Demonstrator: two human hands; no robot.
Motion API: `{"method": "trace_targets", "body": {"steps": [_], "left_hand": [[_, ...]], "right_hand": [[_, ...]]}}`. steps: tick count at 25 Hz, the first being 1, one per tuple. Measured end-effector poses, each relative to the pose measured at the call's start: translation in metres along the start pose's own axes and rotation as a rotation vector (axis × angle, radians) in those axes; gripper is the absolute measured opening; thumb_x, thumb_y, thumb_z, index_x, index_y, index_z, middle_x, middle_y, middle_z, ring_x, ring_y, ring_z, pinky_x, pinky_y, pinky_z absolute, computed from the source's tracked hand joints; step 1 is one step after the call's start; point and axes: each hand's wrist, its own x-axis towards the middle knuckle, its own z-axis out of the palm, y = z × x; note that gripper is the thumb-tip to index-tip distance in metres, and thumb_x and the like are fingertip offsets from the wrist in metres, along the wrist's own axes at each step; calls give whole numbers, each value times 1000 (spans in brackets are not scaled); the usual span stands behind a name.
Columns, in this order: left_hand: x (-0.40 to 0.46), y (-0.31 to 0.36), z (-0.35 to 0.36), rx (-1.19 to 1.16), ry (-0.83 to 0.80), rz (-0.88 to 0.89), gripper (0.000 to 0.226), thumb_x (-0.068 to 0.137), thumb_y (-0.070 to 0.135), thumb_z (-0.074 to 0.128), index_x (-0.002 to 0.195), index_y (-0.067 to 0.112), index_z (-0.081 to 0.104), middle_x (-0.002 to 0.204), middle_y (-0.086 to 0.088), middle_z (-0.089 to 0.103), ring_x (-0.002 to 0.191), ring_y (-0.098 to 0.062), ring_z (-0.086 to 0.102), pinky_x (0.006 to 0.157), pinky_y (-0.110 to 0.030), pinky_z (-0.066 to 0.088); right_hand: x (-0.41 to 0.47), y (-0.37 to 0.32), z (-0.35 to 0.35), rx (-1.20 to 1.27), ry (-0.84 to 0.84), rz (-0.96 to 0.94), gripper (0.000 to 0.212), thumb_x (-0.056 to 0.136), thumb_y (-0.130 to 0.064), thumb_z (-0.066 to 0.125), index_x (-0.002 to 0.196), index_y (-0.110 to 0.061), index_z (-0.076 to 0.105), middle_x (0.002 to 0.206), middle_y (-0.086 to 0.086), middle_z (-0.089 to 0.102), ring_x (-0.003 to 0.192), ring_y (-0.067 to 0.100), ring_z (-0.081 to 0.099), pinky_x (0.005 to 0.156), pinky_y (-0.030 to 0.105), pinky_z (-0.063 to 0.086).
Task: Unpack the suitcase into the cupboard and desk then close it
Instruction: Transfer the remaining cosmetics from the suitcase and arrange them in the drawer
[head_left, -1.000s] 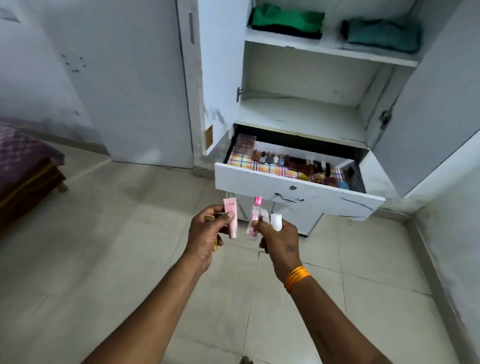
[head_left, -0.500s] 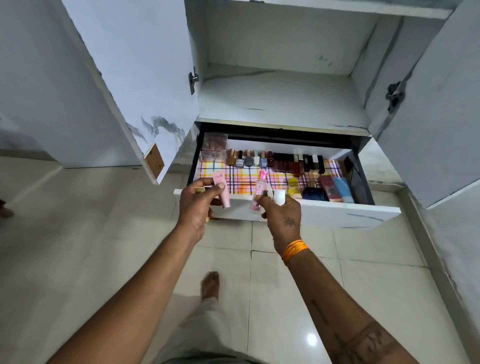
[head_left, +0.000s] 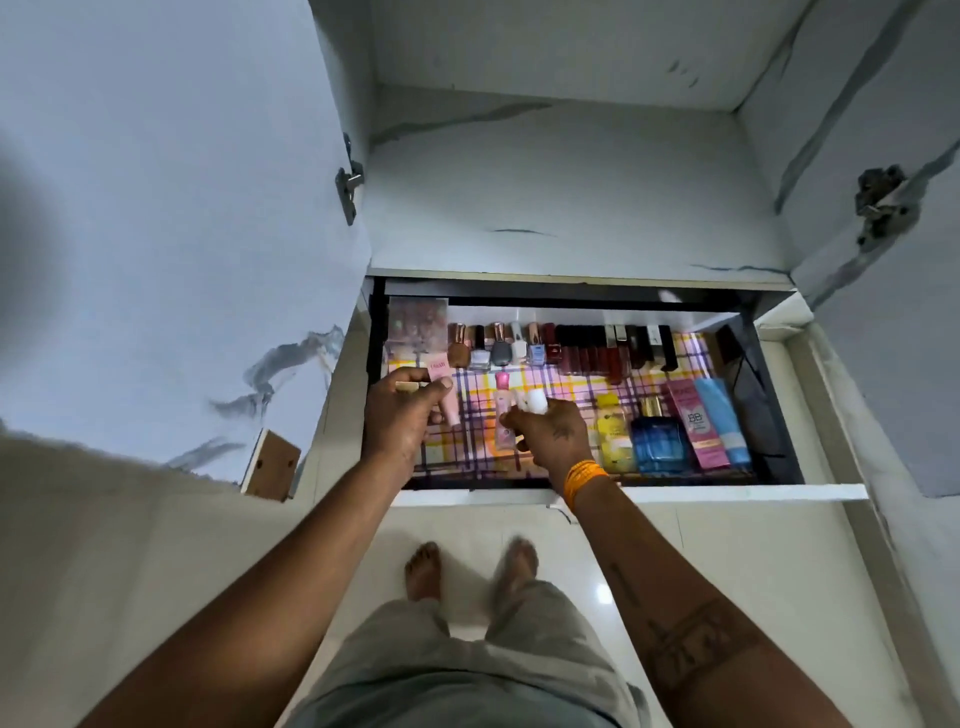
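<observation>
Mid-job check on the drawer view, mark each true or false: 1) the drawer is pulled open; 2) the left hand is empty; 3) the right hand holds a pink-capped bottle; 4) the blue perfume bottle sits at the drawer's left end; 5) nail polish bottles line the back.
1) True: the drawer is pulled open.
2) False: the left hand grips a pink tube.
3) True: the right hand pinches a pink-capped bottle, with a white item too.
4) False: the blue perfume bottle sits towards the right, beside the yellow bottle.
5) True: nail polish bottles line the back.
</observation>
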Motion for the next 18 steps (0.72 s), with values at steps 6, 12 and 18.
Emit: {"method": "trace_targets", "body": {"steps": [6,12,18], "left_hand": [[39,-15,0,86,131,-96,15,84,18,85,95,18,75,90,-13,79,59,-20,69,44,-22,46],[48,-32,1,289,139,-58,12,84,20,86,86,25,76,91,-5,79,77,-23,76,71,-38,64],[53,-38,3,550,32,36,29,90,15,79,119,16,74,106,-1,72,79,-18,72,53,-16,52]], "right_hand": [[55,17,20,-264,-78,111,18,74,-25,84,77,-16,68,74,4,71,77,26,71,71,34,59],[65,33,26,-470,-171,121,40,81,-35,81,114,-15,72,102,6,74,98,26,70,80,29,55],[65,29,13,-304,-113,-31,24,86,-39,74,75,-19,66,68,0,69,73,28,71,67,37,60]]}}
